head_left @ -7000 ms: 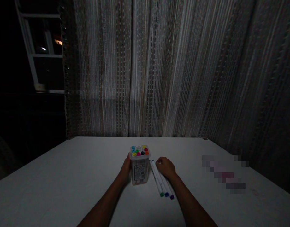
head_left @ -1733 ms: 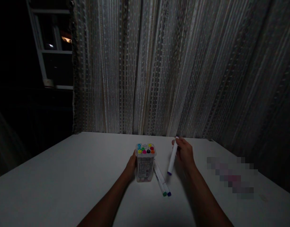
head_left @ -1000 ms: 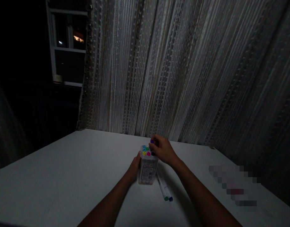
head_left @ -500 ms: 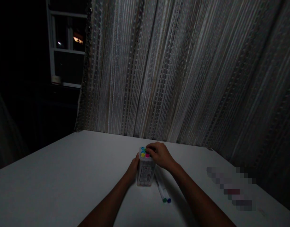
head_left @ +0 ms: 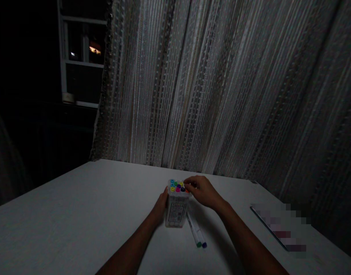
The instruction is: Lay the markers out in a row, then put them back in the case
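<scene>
A clear plastic marker case (head_left: 175,212) with a printed label stands upright on the white table. Marker caps (head_left: 178,189) in blue, green, yellow, purple, pink, black and orange show at its top. My left hand (head_left: 160,204) grips the case's left side, its fingers partly hidden behind it. At the case's top right, my right hand (head_left: 202,190) has its thumb and fingers closed in a pinch at a marker cap, whose colour is covered. Two white markers, one with a green end (head_left: 198,244) and one with a blue end (head_left: 204,245), lie just right of the case.
A flat, blurred-out item with a dark edge (head_left: 269,228) lies on the right of the table (head_left: 78,229). A patterned curtain (head_left: 192,95) hangs behind the far edge. A window (head_left: 83,63) is at the far left, and the room is dim.
My right hand has shifted right across the caps, uncovering several of them, including yellow, purple and black ones. My left hand and the two loose markers stay in place.
</scene>
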Motion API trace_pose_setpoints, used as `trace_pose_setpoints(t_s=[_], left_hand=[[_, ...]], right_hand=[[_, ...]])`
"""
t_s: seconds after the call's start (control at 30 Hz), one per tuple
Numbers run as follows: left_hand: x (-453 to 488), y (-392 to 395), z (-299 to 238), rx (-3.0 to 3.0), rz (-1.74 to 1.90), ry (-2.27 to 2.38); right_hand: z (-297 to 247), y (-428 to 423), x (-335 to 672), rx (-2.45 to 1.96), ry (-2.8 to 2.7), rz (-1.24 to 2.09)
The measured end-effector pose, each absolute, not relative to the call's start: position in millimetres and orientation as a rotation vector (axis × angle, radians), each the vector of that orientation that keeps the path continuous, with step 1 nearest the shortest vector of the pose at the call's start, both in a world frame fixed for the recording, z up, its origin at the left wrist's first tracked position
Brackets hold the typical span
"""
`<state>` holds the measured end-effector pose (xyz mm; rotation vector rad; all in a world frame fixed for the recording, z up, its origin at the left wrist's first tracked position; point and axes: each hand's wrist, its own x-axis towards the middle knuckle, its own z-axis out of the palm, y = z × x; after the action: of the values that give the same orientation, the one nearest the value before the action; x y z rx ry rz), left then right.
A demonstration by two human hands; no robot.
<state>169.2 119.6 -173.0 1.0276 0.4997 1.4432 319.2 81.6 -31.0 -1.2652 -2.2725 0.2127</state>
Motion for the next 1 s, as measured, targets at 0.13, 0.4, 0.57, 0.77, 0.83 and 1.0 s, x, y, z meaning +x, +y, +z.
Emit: trace_pose_setpoints(t_s=[0.13,0.4,0.57,0.77,0.83,1.0], left_hand=[[169,122,-174,1.021,1.424,0.498],[168,125,-178,1.033,1.426,0.521],[168,125,-178,1.034,1.422,0.545],[168,126,-177,1.119,1.41,0.557],[167,126,-178,1.16,1.39,0.583],[166,123,-177,1.239,1.368,0.638]], right_hand=[[-31,78,318,-1.268,-2.232,0.148],[-27,73,312,-1.228,-2.371,0.12],[-27,75,310,-1.295,-2.376,0.1],[-26,76,308,-1.313,-2.409,0.087],[-26,76,308,-1.287,-2.42,0.072],[-27,76,308,-1.275,-2.39,0.109]])
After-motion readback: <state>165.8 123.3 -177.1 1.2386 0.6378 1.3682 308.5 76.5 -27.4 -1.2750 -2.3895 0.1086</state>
